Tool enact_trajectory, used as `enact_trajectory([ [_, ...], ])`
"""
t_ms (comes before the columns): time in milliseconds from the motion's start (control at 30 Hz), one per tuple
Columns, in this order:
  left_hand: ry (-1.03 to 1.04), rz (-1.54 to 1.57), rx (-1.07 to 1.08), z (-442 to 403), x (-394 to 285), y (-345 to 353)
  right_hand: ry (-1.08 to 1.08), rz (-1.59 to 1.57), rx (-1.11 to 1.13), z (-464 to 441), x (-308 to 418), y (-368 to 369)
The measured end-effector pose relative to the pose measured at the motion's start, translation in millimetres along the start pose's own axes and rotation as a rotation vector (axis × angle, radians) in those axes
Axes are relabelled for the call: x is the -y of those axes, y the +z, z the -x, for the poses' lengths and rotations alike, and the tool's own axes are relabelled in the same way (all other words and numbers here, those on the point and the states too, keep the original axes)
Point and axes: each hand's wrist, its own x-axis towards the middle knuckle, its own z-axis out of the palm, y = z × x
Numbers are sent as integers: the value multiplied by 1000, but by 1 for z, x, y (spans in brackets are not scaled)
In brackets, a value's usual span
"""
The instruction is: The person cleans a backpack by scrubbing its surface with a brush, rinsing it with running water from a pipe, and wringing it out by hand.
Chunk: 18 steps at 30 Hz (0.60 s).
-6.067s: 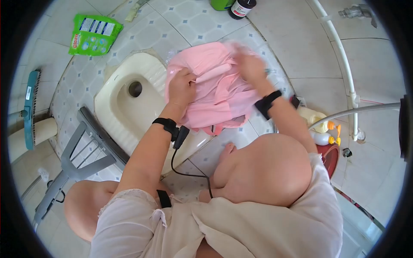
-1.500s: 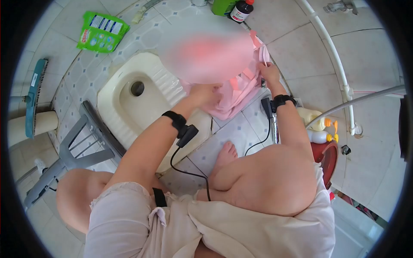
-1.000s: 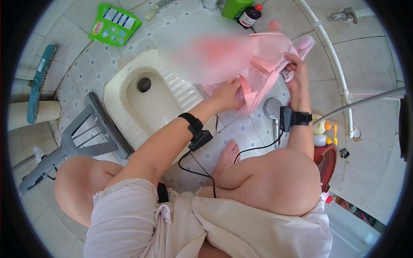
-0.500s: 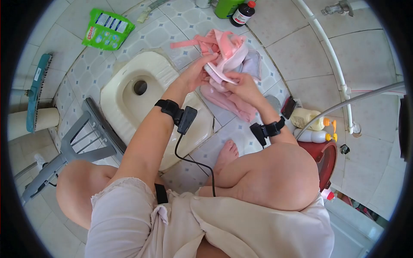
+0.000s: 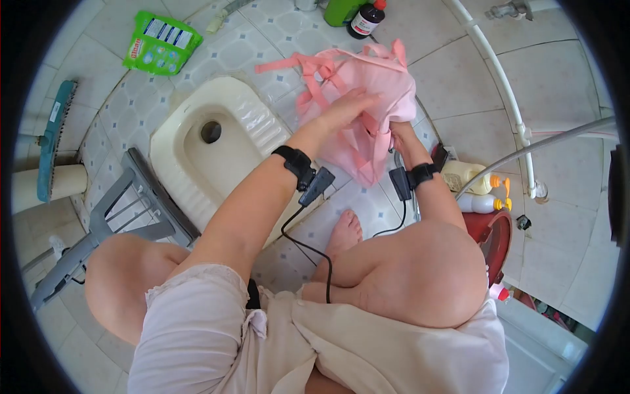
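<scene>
A pink cloth bag with straps (image 5: pixel 387 82) lies bunched on the tiled floor, right of the squat toilet (image 5: pixel 174 148). My left hand (image 5: pixel 351 108) reaches across the bag from the left, its fingers stretched out over the fabric. At the bag's right side, my right hand (image 5: pixel 401 136) is closed on its edge, the fingertips partly hidden by cloth. Loose pink straps trail from the bag toward the upper left.
A green packet (image 5: pixel 161 44) and a dark bottle with a red cap (image 5: pixel 366 20) stand beyond. Pump bottles (image 5: pixel 469 178) and a red bucket (image 5: pixel 504 243) are at the right, near a hose (image 5: pixel 545 150). A grey squeegee-like frame (image 5: pixel 157 197) and a teal brush (image 5: pixel 54 141) are left.
The bag has spread out from a tight bundle between my hands. My left hand has moved right and its fingers have opened; my right hand has moved slightly right along the bag.
</scene>
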Motion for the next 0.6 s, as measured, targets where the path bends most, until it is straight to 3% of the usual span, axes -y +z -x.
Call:
enact_trajectory([
  [67,197,-118,-84,-15,14,1,-183,-533,-15,12,14,2],
  [100,195,-116,-86,-11,9,2,-275,-606,25,2,15,-10],
  [167,309,-130,-35,3,-18,1,-456,-612,6,18,49,-18],
  [233,347,-51,-24,14,-44,-3,-556,-383,-95,27,82,-36],
  [300,366,106,50,38,-78,-10,-668,-392,-174,61,117,-17],
  [367,392,153,-18,33,-86,-32,-815,-321,-251,101,142,5],
  [400,415,201,-85,30,-88,-41,-814,-319,-249,99,140,3],
  [500,354,280,-139,28,-89,-53,-632,222,-189,49,93,-1],
  [533,355,281,-136,22,-84,-55,-599,31,-121,54,81,27],
  [600,179,81,4,3,-60,-61,-256,77,-57,40,56,26],
])
